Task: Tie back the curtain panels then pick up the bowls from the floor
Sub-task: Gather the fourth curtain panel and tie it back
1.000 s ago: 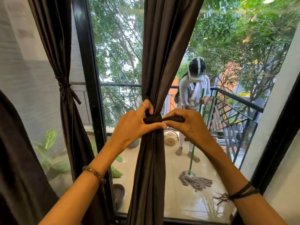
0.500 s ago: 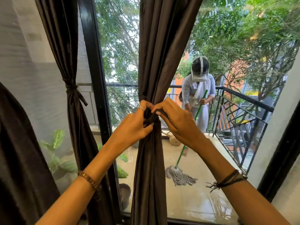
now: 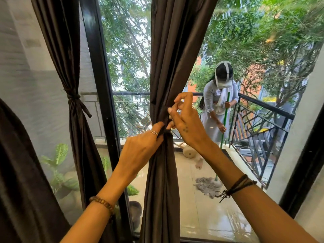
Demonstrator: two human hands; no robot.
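A head-worn camera looks out through tall glass panes onto a balcony. At the far left edge hangs a loose dark fold of curtain [image 3: 15, 172], its state hard to judge. Just right of it, a dark brown curtain panel [image 3: 70, 58] is already cinched at its waist by a knotted tie-back [image 3: 74, 99], with one short tail sticking out to the right. Next comes the black window frame post [image 3: 100, 85]. Near the centre hangs the middle curtain panel [image 3: 168, 58], gathered into a narrow bundle where both hands meet. The left hand [image 3: 140, 149], wearing a ring and a beaded bracelet, has its fingers [image 3: 157, 127] closed on the gathered fabric at the tie point. The right hand [image 3: 185, 123] is just beside it, touching the same spot; its thumb and forefinger look pinched together on something thin, probably the tie, but the fabric hides what they hold. Further right, beyond the glass, another person [image 3: 219, 106] in pale clothes works a green-handled mop [image 3: 207, 186] across the wet balcony floor, beside a black railing [image 3: 263, 130]. Judging by this, one panel is tied and the middle one is mid-knot, not yet secured. No bowls are visible anywhere, so that part of the task appears untouched.
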